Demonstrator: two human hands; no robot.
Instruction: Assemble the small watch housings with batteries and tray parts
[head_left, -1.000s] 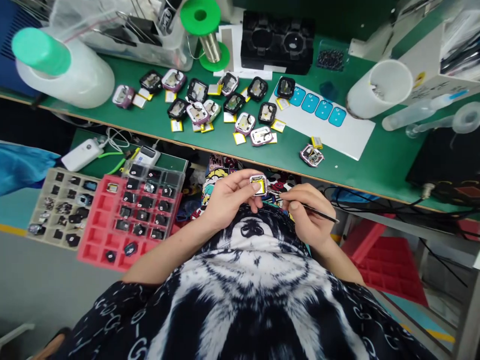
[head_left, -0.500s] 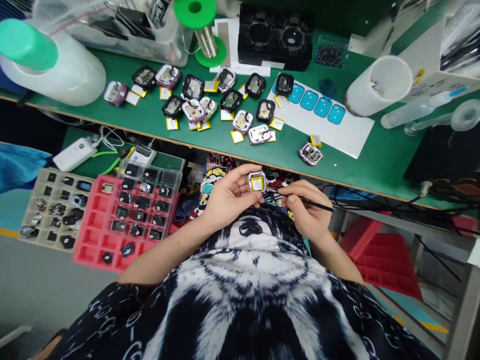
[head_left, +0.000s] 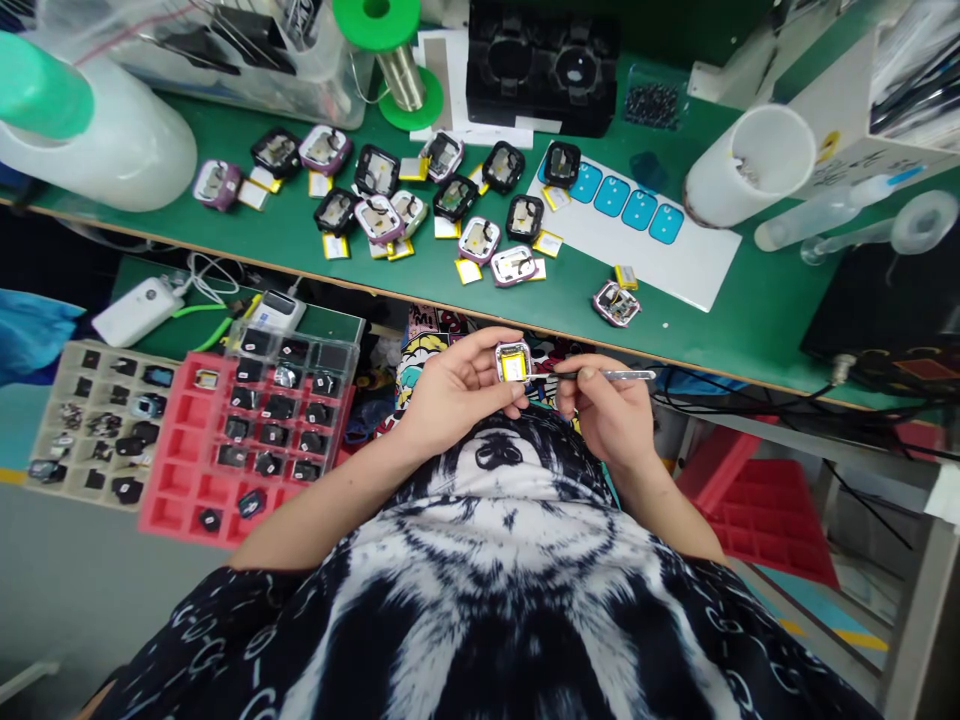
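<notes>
My left hand (head_left: 466,388) pinches a small square watch case (head_left: 514,348) with a pale purple rim, its open inside facing up. A yellow-edged battery (head_left: 514,368) lies within that case. From the right, my right hand (head_left: 611,408) grips a pair of slim tweezers (head_left: 616,375), held almost level. Their thin tip reaches the lower right part of the case, at or just over the battery; contact is too small to make out. Both hands are above my lap, in front of the bench edge.
Several opened watch cases (head_left: 379,218) with batteries lie along the green bench (head_left: 442,285). One more case (head_left: 616,303) sits nearer on the right. Behind are a solder spool (head_left: 405,78), a white sheet with blue stickers (head_left: 705,270) and a white cup (head_left: 724,190). A red tray (head_left: 169,475) stands lower left.
The tweezers have turned from sloping to nearly level, and their tip has moved left over the case. My right fingers have shifted on them. The view has moved slightly.
</notes>
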